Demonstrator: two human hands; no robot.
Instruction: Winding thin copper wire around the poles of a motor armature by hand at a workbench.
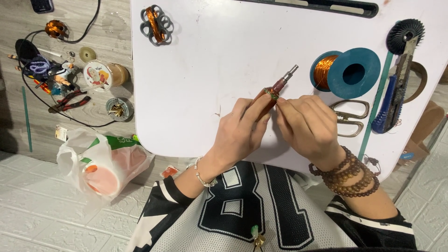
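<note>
My left hand grips a small motor rotor with a reddish body and a metal shaft that points up and to the right. The fingertips of my right hand pinch at the rotor's near end, where copper wire and a green band show. Both hands hover over the white table. A teal spool of copper wire lies just right of the rotor's shaft.
Scissors and a blue utility knife lie to the right, below a black toothed disc. A grey holder wound with copper sits at the table's far left. On the floor are pliers, tape rolls and a plastic bag.
</note>
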